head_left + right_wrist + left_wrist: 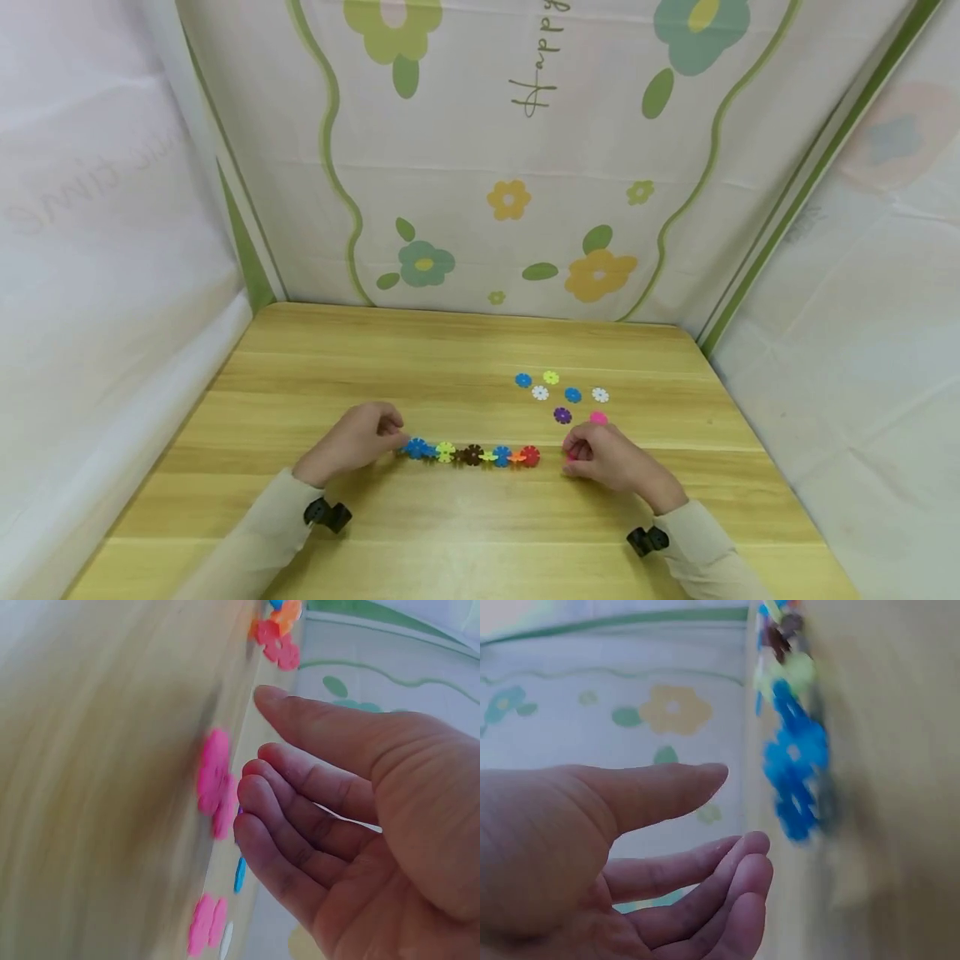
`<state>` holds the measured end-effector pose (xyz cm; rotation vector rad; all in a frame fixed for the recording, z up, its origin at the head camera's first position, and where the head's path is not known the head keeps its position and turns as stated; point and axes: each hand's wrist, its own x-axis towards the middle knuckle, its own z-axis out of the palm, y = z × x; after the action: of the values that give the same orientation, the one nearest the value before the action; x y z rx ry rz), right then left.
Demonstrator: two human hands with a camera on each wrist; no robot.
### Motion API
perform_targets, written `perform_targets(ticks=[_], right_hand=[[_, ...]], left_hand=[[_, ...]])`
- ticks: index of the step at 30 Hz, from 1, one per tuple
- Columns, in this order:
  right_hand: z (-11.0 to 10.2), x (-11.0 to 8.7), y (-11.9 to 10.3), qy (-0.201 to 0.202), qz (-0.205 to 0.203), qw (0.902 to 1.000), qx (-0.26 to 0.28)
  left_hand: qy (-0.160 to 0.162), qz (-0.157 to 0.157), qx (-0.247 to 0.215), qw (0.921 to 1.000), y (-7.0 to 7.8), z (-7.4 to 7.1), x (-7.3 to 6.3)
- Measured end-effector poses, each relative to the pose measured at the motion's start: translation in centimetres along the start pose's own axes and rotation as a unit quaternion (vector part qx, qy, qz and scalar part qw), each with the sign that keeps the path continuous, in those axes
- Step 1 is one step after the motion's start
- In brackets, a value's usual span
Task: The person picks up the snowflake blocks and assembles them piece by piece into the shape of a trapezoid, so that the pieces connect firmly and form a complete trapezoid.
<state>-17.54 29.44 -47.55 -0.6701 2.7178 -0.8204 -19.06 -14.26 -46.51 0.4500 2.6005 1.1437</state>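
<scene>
A chain of interlocked snowflake discs [472, 454] stretches across the middle of the table, blue at its left end, then yellow, brown and more colours, to red at the right. My left hand [362, 437] is beside the blue end [795, 754]; its thumb and fingers are parted with nothing between them. Past the red end [277, 646], my right hand [606, 457] hovers over a pink disc piece [215, 776] that it mostly covers in the head view. The right thumb stands apart from loosely bent fingers, and the pink piece lies just beyond the fingertips.
Loose discs lie behind the right hand: blue [522, 380], yellow [551, 377], white [540, 392], purple [562, 415] and pink [598, 417] among them. The wooden table [465, 550] is bounded by a flower-printed cloth [450, 150] at the back and white cloth sides.
</scene>
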Motion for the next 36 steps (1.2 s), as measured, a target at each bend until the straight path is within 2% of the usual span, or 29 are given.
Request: perform_targets(ticks=[3, 6, 9, 12, 15, 19, 25, 30, 36], right_hand=[[0.3, 0.7, -0.6, 0.001, -0.008, 1.0000, 0.002], [0.9, 1.5, -1.2, 0.004, -0.025, 0.9997, 0.001], [1.4, 2.2, -1.7, 0.007, -0.036, 0.9993, 0.000], [1.9, 2.8, -2.2, 0.000, -0.040, 0.9992, -0.001], [2.2, 3.4, -2.4, -0.008, -0.048, 0.9988, -0.002], [2.3, 3.6, -2.4, -0.013, -0.048, 0.9988, 0.000], [1.5, 3.3, -3.0, -0.003, -0.040, 0.9991, 0.014], [0.7, 3.3, -4.0, 0.011, -0.053, 0.9984, 0.017], [0.6, 3.3, -4.8, 0.033, -0.065, 0.9973, 0.011]], left_hand=[[-0.031, 0.066, 0.010, 0.9973, 1.6, 1.2, 1.3], [-0.082, 0.129, 0.022, 0.9880, 3.2, 3.2, 2.9], [-0.123, 0.171, 0.036, 0.9770, 4.8, 5.3, 4.5], [-0.140, 0.196, 0.042, 0.9696, 6.1, 7.2, 5.9], [-0.142, 0.206, 0.046, 0.9671, 7.3, 8.3, 6.8], [-0.137, 0.199, 0.045, 0.9694, 8.3, 9.1, 7.5], [-0.128, 0.188, 0.062, 0.9718, 8.5, 9.6, 8.2], [-0.134, 0.217, 0.051, 0.9655, 8.2, 10.0, 8.7], [-0.126, 0.259, 0.009, 0.9575, 8.1, 10.3, 9.0]])
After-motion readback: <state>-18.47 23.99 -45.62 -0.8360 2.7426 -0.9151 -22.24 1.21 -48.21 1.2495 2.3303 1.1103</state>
